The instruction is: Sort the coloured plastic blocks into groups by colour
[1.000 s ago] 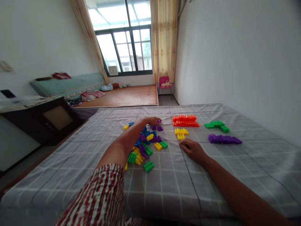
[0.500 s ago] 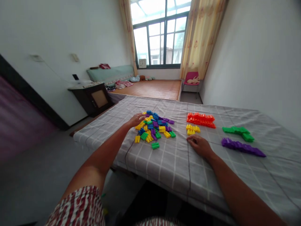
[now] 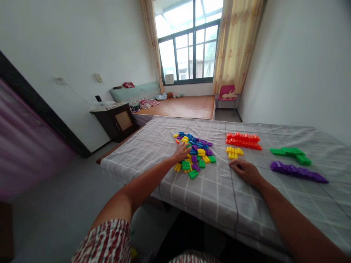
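Note:
My left hand (image 3: 182,151) lies over the left side of a mixed pile of small plastic building pieces (image 3: 202,151) in yellow, blue, purple and green, its fingers spread and touching some of them. The pieces under the palm are hidden. At the pile's front edge is a green piece (image 3: 193,174); an orange piece (image 3: 177,141) shows at its left. My right hand (image 3: 246,172) rests on the cloth just in front of a short yellow row (image 3: 234,152). Its fingers are loosely bent and apart, with no piece visible in them.
Orange rows (image 3: 243,141) stand behind the yellow row. Farther right lie joined green pieces (image 3: 292,155) and a long purple row (image 3: 297,171). A grey checked cloth (image 3: 216,197) covers the table. Beyond are a bed (image 3: 181,106), a dark cabinet (image 3: 117,120) and a pink chair (image 3: 227,93).
My left hand has moved from the pile's left edge onto it, and the left and front pieces sit closer in. My right hand stays by the yellow row. The view has turned slightly left.

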A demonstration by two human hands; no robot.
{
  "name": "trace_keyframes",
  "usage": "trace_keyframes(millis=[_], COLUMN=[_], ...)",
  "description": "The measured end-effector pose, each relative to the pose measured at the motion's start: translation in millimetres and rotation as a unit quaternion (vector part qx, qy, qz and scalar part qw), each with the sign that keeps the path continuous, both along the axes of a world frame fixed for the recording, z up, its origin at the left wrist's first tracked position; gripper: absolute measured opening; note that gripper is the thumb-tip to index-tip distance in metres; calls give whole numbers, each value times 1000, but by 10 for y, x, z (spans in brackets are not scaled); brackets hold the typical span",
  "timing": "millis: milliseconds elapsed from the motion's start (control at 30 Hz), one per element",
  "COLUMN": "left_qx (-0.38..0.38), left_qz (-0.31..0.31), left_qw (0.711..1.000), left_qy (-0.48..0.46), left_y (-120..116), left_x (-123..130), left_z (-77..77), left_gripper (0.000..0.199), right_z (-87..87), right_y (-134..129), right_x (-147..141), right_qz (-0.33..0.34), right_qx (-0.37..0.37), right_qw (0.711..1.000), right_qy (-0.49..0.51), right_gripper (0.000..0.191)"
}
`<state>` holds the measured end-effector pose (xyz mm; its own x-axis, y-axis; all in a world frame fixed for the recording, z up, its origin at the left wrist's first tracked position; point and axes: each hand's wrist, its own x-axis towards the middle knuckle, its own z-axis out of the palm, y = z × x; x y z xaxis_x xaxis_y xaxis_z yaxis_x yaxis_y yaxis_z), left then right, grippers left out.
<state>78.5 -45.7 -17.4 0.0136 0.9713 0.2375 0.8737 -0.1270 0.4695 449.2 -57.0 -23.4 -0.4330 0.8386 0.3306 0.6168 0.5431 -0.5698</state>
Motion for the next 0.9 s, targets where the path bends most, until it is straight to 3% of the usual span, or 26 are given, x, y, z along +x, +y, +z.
trace_keyframes(millis=[67, 133, 233, 400, 533, 700, 900], left_qx=[48, 65, 15, -54, -72, -40, 18], left_qz=[-8, 28, 73, 32, -60, -200, -271], left_qw=[999, 997, 997, 998, 996, 976, 962], left_qy=[4, 20, 36, 29, -2, -79, 0], left_y=[158, 393, 812, 1244, 1188, 881, 447], left_x=[-71, -246, -555, -717, -534, -226, 125], left_z=[78, 192, 319, 249, 211, 347, 457], left_gripper=[41, 39, 39, 45, 43, 46, 46], right_z=[2, 0, -9, -13, -4, -19, -41], right_y=[-3, 4, 17, 7, -3, 11, 31], right_x=[-6, -11, -25, -68, -75, -55, -50], right_qz=[-5, -14, -37, -67, -65, -63, -56], right_qx=[-4, -9, -10, -4, 3, 10, 24], right_qw=[1000, 1000, 999, 998, 998, 998, 998], right_qy=[-2, -4, -4, -3, -6, -8, -4], right_gripper=[25, 24, 24, 23, 22, 24, 23])
